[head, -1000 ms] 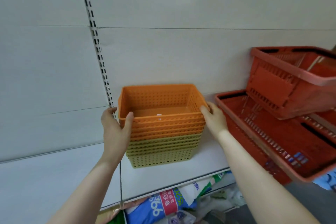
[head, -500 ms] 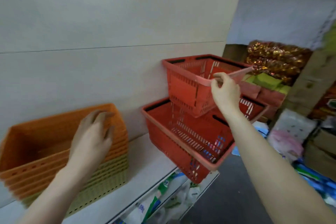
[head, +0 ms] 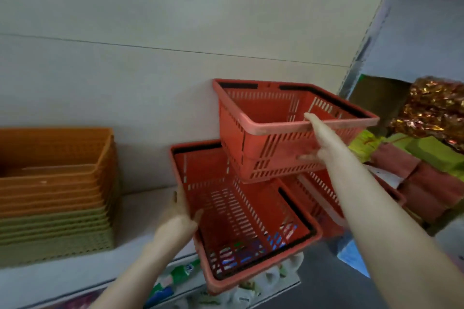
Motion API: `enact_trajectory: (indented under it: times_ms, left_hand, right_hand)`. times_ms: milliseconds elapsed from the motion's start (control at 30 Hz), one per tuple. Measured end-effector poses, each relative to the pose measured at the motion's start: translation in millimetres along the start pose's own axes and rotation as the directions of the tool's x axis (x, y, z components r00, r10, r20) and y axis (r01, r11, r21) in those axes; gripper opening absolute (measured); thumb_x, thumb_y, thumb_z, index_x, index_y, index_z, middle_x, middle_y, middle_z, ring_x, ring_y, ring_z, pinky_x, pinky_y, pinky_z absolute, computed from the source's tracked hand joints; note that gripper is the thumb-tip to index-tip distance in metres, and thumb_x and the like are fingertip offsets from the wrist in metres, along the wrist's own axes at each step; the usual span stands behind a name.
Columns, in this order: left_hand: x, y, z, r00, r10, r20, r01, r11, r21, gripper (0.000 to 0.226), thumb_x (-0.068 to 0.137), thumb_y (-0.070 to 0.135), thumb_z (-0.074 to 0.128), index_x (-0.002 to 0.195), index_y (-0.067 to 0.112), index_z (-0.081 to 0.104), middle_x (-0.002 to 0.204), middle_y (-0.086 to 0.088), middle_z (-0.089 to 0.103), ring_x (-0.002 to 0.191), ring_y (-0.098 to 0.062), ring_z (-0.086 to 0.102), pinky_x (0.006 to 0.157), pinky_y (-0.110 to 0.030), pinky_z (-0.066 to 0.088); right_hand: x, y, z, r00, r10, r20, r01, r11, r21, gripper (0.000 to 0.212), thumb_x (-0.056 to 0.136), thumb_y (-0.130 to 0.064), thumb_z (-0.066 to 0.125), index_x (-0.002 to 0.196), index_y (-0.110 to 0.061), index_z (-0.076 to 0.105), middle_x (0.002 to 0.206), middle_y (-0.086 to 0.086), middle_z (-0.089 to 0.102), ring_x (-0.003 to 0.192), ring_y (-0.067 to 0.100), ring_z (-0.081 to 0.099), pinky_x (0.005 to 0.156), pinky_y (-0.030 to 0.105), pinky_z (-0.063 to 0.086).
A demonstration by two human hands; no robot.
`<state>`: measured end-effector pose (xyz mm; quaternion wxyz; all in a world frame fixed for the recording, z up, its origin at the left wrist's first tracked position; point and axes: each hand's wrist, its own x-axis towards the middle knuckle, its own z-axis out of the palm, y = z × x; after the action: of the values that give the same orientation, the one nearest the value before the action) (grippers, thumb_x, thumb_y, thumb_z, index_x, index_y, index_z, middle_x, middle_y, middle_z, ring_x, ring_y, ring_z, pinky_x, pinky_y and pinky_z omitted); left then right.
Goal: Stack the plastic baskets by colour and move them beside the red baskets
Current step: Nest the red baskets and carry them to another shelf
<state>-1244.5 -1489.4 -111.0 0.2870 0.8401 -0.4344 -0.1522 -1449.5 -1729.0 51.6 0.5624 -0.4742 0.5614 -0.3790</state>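
A stack of small baskets stands on the white shelf (head: 140, 218) at the left: orange baskets (head: 55, 170) on top of olive-green baskets (head: 55, 236). To their right a large red basket (head: 241, 211) juts over the shelf edge, tilted down toward me. My left hand (head: 182, 216) grips its left rim. A second red basket (head: 281, 130) hangs tilted above it. My right hand (head: 317, 140) holds that upper basket at its front wall, thumb up on the rim.
A grey back wall (head: 175, 20) runs behind the shelf. Gold foil packets (head: 431, 108) and green and red packs (head: 411, 158) fill the shelving at the right. Bagged goods (head: 180, 273) lie under the shelf, with dark floor (head: 326, 281) beyond.
My view has swung right from the orange and green stack. My left hand left that stack and took the lower red basket's rim. My right hand took hold of the upper red basket.
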Motion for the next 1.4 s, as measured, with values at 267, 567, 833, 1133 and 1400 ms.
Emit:
enact_trajectory:
  times_ms: [267,567,833,1133,1400]
  left_hand:
    - [-13.1,3.7,1.1,0.959,-0.279,0.058,0.278,0.873,-0.400,0.036,0.081,0.043,0.065,0.113,0.026,0.064,0.099,0.000,0.074,0.085,-0.020,0.071,0.079,-0.040,0.058]
    - [-0.6,-31.5,-15.2,0.940,-0.288,0.181,0.328,0.625,-0.709,0.034,0.091,0.009,0.060,0.125,0.012,0.060,0.097,-0.009,0.072,0.079,-0.020,0.070,0.062,-0.028,0.055]
    - [-16.3,-34.1,-35.9,0.965,-0.137,0.224,0.262,0.464,-0.846,0.016,0.085,0.019,0.063,0.093,0.013,0.075,0.097,-0.015,0.075,0.103,-0.040,0.064,0.091,-0.052,0.053]
    - [-7.9,-38.6,-39.9,0.918,-0.245,0.311,0.375,0.290,-0.880,0.086,0.084,0.075,0.033,0.114,0.003,0.067,0.115,-0.019,0.059,0.107,-0.034,0.052,0.102,-0.047,0.037]
    - [-12.1,-18.3,-26.3,0.967,-0.217,0.133,0.243,0.629,-0.738,0.023,0.098,0.016,0.050,0.116,0.018,0.063,0.102,-0.008,0.073,0.092,-0.024,0.070,0.094,-0.044,0.053]
  right_hand:
    - [7.3,1.8,-35.5,0.993,-0.036,0.114,0.023,0.994,0.111,0.012,0.083,-0.014,0.056,0.073,-0.015,0.051,0.074,0.008,0.047,0.064,0.017,0.054,0.042,0.039,0.057]
    - [-19.8,17.7,-69.4,0.970,-0.227,0.091,0.222,0.973,0.065,0.013,0.084,-0.001,0.048,0.080,-0.011,0.056,0.048,0.004,0.059,0.042,0.014,0.059,0.042,0.023,0.053]
    - [-30.3,28.9,-33.5,0.870,-0.430,0.242,0.481,0.850,-0.216,0.011,0.086,-0.011,0.056,0.083,-0.014,0.066,0.082,0.012,0.070,0.070,0.028,0.067,0.080,0.048,0.055]
    - [-24.0,66.6,-4.0,0.901,-0.257,0.349,0.408,0.774,-0.484,0.018,0.090,-0.006,0.056,0.081,-0.018,0.067,0.087,0.013,0.072,0.081,0.031,0.068,0.089,0.052,0.055]
    - [-23.0,119.1,21.2,0.953,-0.146,0.265,0.297,0.617,-0.729,0.045,0.097,-0.024,0.054,0.139,-0.009,0.052,0.138,0.017,0.057,0.128,0.036,0.052,0.103,0.036,0.040]
